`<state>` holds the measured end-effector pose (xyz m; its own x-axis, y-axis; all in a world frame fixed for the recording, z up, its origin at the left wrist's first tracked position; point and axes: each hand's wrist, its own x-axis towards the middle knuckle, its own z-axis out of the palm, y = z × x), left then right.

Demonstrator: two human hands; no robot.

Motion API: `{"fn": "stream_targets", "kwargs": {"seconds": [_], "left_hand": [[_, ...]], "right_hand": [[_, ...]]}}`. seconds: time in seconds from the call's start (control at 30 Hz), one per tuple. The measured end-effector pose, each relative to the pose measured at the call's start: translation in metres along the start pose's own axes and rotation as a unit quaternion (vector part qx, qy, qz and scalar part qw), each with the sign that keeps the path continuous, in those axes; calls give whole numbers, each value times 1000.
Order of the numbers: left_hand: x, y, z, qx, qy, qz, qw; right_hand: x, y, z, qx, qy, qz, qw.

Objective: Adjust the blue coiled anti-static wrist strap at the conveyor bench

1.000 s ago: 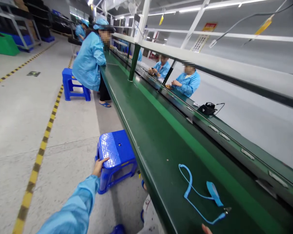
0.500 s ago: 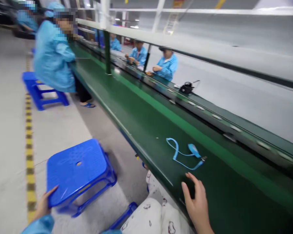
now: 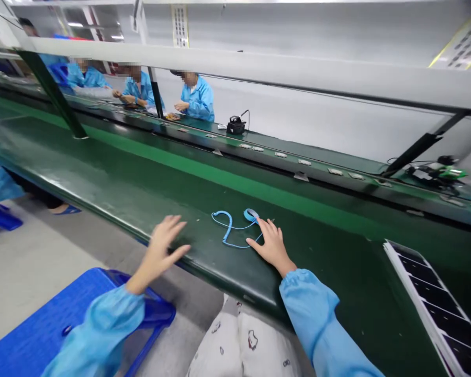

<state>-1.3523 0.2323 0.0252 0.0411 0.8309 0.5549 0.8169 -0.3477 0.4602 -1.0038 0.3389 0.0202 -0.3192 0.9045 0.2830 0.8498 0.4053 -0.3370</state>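
A light blue anti-static wrist strap with a coiled cord lies on the dark green workbench belt. Its wide band sits at the far end of the cord. My right hand rests flat and open on the bench, its fingertips at the strap's cord and band. My left hand hovers open with spread fingers at the near bench edge, left of the strap and apart from it. Light blue sleeves cover both my forearms.
A blue plastic stool stands at lower left. A dark gridded panel with a white frame lies at lower right. Across the bench, several co-workers in blue smocks sit beside a black soldering station.
My left hand has let go of the blue stool and moved onto the bench edge. My right hand has come forward to the strap. The view has swung right.
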Motion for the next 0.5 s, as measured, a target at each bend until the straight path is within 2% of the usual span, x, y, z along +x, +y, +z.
{"fn": "stream_targets", "kwargs": {"seconds": [0.07, 0.13, 0.17, 0.23, 0.33, 0.4, 0.43, 0.5], "left_hand": [[43, 32, 45, 14, -161, 73, 984], [74, 57, 85, 15, -253, 117, 960], [86, 65, 102, 17, -260, 129, 957], [104, 73, 124, 21, -241, 137, 960], [123, 76, 133, 23, -191, 102, 976], [137, 88, 136, 4, -161, 69, 984], [146, 100, 141, -21, -147, 57, 987], [169, 144, 168, -101, -125, 43, 986]], "right_hand": [[-1, 3, 0, 0, 21, -8, 1000], [-2, 13, 0, 7, 48, -26, 998], [0, 20, 0, 12, 60, -35, 997], [8, 37, -1, 24, 92, -37, 995], [21, 56, -8, 35, 148, -6, 988], [16, 53, -23, 31, 152, 15, 988], [9, 46, -33, 27, 139, 25, 990], [-7, 24, -46, 13, 118, 54, 991]]}}
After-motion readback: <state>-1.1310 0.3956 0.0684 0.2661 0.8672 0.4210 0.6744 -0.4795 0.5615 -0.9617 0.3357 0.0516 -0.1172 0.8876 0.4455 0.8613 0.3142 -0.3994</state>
